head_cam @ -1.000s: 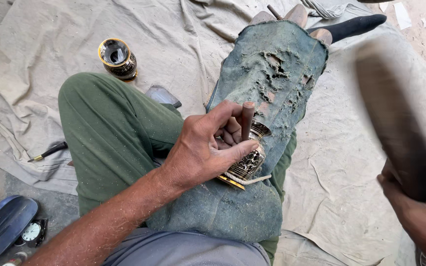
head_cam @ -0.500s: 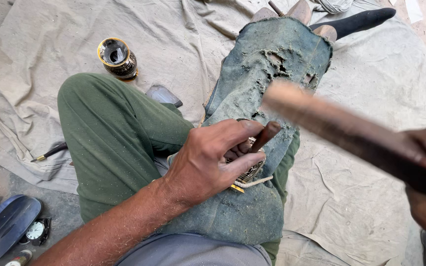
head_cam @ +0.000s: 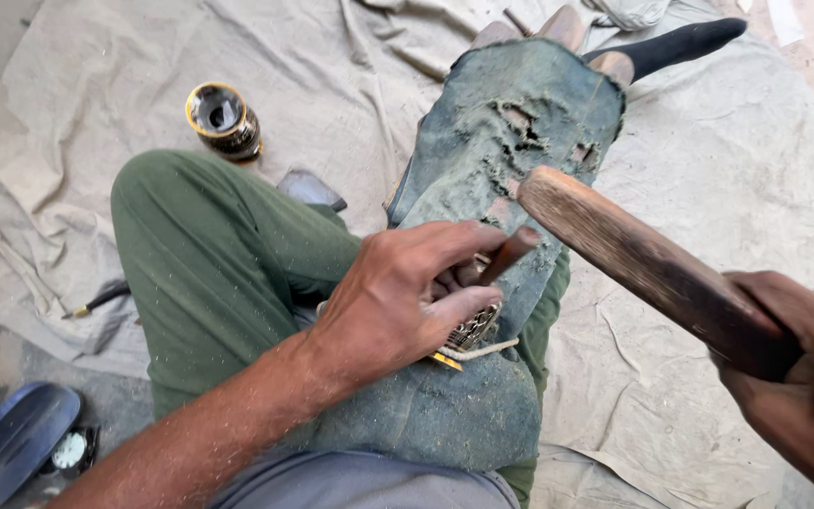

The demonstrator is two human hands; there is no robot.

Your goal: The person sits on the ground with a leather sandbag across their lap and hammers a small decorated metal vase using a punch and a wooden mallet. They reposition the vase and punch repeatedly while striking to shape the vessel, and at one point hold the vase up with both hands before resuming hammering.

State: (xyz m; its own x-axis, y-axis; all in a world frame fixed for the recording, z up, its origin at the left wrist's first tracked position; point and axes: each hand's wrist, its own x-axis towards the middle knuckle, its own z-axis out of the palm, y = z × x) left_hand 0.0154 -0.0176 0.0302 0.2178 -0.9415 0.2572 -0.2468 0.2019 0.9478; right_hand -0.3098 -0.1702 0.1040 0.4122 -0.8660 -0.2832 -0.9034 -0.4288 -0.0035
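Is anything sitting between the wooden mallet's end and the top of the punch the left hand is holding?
Nothing visible does. The wooden mallet in the right hand has its end right beside the top of the punch. The left hand grips the punch lower down, fingers clear of its top.

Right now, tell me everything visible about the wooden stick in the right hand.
The wooden stick is a thick, round length of worn brown wood, paler and scuffed at its blunt far end, darker toward the grip. The right hand wraps its near end at the frame's right. It slants up and left, its far end just above the small dark tool that the left hand holds over the frayed cloth on the lap. Whether they touch is unclear.
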